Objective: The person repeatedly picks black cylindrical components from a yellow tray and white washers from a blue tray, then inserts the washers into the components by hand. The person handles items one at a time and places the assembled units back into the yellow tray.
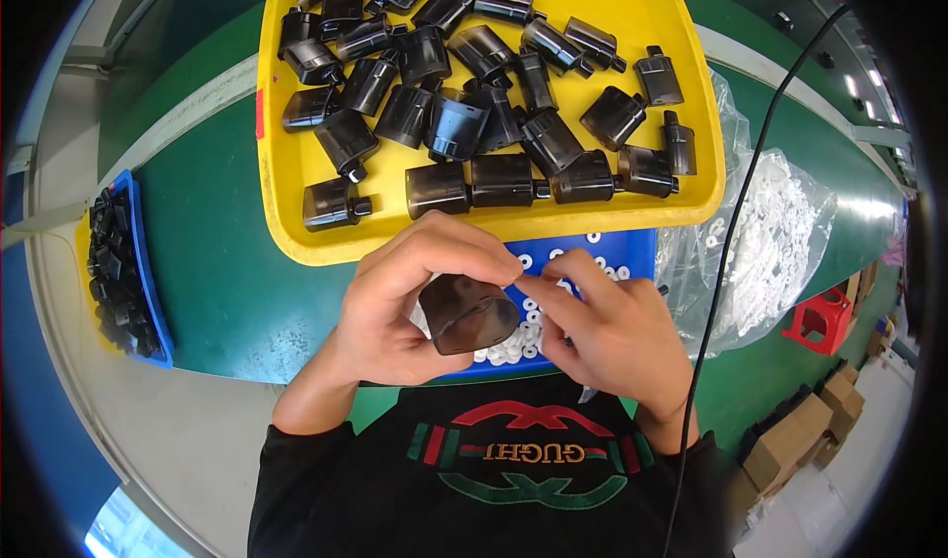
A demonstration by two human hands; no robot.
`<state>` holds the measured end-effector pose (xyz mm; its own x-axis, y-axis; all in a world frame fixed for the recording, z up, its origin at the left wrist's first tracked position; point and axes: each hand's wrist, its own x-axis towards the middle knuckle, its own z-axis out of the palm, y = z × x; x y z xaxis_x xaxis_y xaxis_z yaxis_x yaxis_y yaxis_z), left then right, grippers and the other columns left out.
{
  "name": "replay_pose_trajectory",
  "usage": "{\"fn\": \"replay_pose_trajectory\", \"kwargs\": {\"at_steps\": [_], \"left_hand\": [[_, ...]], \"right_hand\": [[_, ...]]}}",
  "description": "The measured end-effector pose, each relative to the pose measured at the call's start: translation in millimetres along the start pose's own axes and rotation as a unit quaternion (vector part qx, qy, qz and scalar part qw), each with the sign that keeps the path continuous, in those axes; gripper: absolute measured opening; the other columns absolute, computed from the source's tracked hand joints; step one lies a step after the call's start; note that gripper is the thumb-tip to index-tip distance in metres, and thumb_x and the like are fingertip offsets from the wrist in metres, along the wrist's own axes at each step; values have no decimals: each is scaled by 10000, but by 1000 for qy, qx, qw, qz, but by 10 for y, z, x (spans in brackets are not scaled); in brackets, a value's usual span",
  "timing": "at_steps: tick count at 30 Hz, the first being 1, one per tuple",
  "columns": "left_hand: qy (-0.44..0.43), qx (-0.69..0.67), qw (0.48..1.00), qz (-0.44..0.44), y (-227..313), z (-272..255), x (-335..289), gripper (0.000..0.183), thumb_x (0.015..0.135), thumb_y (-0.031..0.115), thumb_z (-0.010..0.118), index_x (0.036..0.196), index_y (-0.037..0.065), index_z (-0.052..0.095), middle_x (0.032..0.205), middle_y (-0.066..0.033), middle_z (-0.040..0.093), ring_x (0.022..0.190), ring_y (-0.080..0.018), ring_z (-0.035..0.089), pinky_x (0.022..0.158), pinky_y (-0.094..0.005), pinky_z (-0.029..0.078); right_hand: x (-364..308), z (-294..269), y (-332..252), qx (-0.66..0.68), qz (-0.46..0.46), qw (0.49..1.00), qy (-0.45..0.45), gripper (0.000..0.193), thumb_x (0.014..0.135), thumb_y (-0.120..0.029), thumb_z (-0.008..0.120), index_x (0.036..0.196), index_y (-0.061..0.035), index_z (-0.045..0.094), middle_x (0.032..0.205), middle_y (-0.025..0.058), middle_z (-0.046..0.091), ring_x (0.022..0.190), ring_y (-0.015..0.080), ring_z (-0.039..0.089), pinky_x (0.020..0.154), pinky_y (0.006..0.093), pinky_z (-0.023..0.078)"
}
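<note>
My left hand (390,306) is wrapped round a smoky translucent pod shell (464,319), shaped like a small flat cartridge, its wide open end toward me. Against the left fingertips, beside the pod, the thumb and forefinger of my right hand (617,336) pinch together; whatever they hold is too small or hidden to name. Under both hands lies a blue tray (640,250) with many small white rings (512,349), partly covered by my fingers. Just beyond stands a yellow tray (484,234) full of similar dark pods (439,189) with narrow mouthpieces.
A clear plastic bag (706,306) of white rings lies to the right. At the far left, a blue-edged bin (150,281) holds black parts (111,262). A black cable (743,198) hangs across the right side. Beyond the green table are a red stool (822,323) and cardboard boxes (790,439).
</note>
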<state>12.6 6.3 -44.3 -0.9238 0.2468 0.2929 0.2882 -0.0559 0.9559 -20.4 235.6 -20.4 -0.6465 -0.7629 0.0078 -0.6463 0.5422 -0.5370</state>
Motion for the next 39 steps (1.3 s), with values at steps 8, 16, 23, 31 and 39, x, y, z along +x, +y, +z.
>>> {"fn": "replay_pose_trajectory", "kwargs": {"at_steps": [8,16,23,31,39], "left_hand": [[-9,-11,1000,-4,27,59,-36,416,681,-19,667,1079,-14,547,950,-195,653,832,-222,620,690,-295,499],[-11,-3,1000,-7,-20,98,-68,442,652,-8,741,1060,29,573,979,-121,664,797,-257,653,713,-320,525],[-28,-9,997,-65,-21,82,-134,409,647,25,733,1016,43,555,897,-87,651,729,-201,644,638,-288,500],[0,4,999,-50,-26,138,-108,380,690,51,819,957,52,548,793,-39,641,643,-132,610,600,-247,463],[15,-2,998,-54,-55,175,-136,375,730,103,860,938,57,552,782,-28,636,622,-96,573,560,-231,419]], "right_hand": [[-2,-585,-132,517,-135,827,175,61,726,-39,661,777,-31,630,695,72,579,531,231,566,479,329,451],[257,-500,-273,570,-229,770,172,55,739,-33,664,759,-32,613,673,70,564,518,221,538,469,325,421],[297,-373,-300,542,-225,793,163,69,750,-29,668,743,-32,599,653,67,551,506,211,513,460,321,395],[375,-147,-239,558,-209,787,159,97,763,-23,671,724,-32,582,631,64,535,493,201,485,450,317,365],[456,-2,-273,591,-220,760,156,130,776,-18,675,706,-33,566,609,61,520,479,190,456,439,312,335]]}}
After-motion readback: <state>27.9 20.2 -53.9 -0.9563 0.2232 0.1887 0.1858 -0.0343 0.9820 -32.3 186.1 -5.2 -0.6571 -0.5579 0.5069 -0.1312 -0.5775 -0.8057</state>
